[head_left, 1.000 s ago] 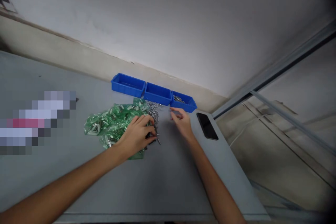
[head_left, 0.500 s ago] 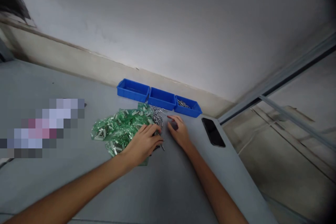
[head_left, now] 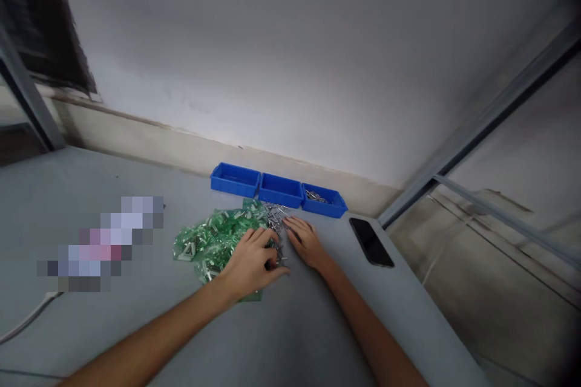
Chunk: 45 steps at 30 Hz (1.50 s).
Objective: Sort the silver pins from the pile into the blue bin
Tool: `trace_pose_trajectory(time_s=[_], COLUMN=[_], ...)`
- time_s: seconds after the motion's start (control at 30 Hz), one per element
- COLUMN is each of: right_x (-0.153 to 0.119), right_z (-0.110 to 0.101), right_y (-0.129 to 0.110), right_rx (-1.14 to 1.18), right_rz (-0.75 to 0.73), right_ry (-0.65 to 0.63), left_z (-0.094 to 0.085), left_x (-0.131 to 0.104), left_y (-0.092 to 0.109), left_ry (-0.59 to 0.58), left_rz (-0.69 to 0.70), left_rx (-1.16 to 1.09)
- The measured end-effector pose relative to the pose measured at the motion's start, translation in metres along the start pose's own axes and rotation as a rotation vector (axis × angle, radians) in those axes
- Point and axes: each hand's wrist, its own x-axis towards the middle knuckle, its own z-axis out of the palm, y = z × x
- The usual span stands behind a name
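Note:
A crinkled green plastic bag (head_left: 218, 233) with many small metal pieces lies on the grey table (head_left: 290, 332). My left hand (head_left: 256, 260) rests over its right part, fingers curled and thumb spread apart, at the edge of a heap of loose metal pins (head_left: 275, 216). Whether anything sits under those fingers is hidden. On the heap's right side is my right hand (head_left: 306, 243), its fingers extended and touching the pins.
Three blue bins stand in a row by the wall: left (head_left: 235, 181), middle (head_left: 281, 191) and right (head_left: 324, 201), which contains metal pins. A black phone (head_left: 371, 243) lies at right. A blurred object and white cable (head_left: 31, 316) are at left.
The view has shifted, so the table things appear lower. My left thumb has spread away from the fingers. My right hand has moved onto the pins, its fingers straighter.

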Motion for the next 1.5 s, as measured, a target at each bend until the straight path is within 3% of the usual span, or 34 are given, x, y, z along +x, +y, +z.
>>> trace_pose_trajectory(time_s=[0.27, 0.6, 0.87, 1.2, 1.4, 1.5], right_x=[-0.004, -0.011, -0.011, -0.012, -0.014, -0.016], right_z=[0.008, -0.001, 0.003, 0.003, -0.009, -0.019], right_y=[0.008, -0.009, -0.001, -0.003, -0.027, -0.047], right_rx=[-0.015, 0.083, 0.23, 0.311, 0.662, 0.967], right_rz=[-0.021, 0.024, -0.021, 0.036, 0.244, 0.341], right_ry=[0.063, 0.176, 0.244, 0.313, 0.383, 0.323], left_z=[0.0, -0.005, 0.001, -0.002, 0.0, 0.003], left_x=[0.0, -0.001, -0.004, -0.004, -0.005, -0.005], left_y=[-0.011, -0.014, -0.019, -0.015, -0.009, -0.005], left_ry=[0.157, 0.119, 0.108, 0.119, 0.102, 0.129], left_rz=[-0.09, -0.047, -0.033, -0.064, -0.072, -0.085], left_rx=[0.026, 0.032, 0.055, 0.047, -0.037, -0.177])
